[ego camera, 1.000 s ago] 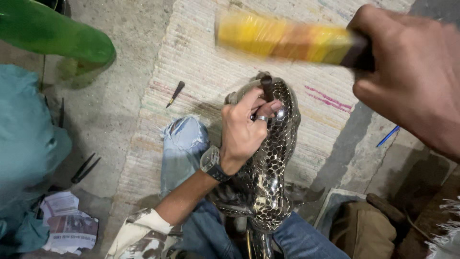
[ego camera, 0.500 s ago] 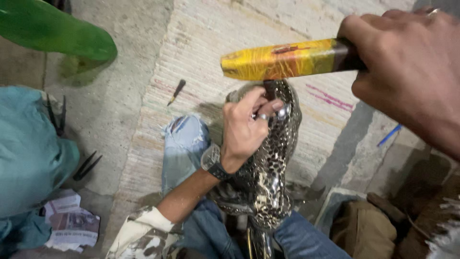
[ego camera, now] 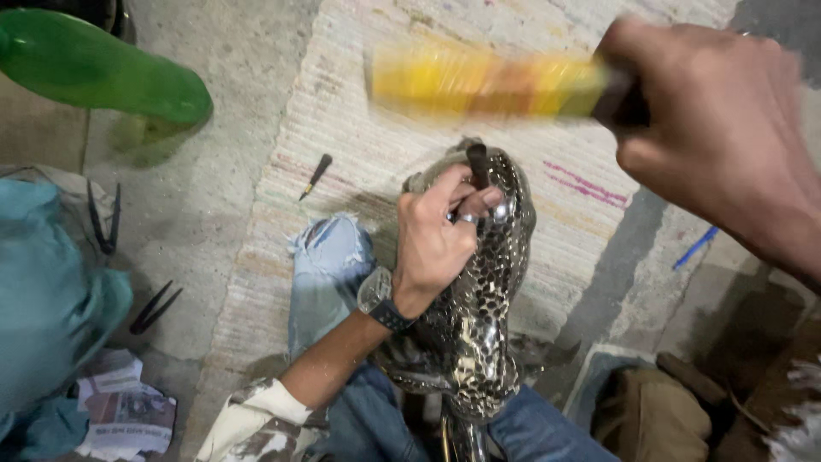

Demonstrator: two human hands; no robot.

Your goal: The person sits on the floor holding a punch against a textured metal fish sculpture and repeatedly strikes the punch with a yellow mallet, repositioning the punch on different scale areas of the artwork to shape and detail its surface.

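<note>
Holding one punch [ego camera: 477, 164] on one scaled metal piece [ego camera: 479, 316], one mallet [ego camera: 487, 81] raised

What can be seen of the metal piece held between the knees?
The metal piece is a shiny, silvery-dark hollow form covered in a hammered scale pattern. It stands roughly upright between the knees in blue jeans, curving to a rounded top. The left hand grips its upper part and holds a dark punch against the top. Its base is hidden. The right hand holds a blurred yellow-handled hammer above it, not touching.
</note>
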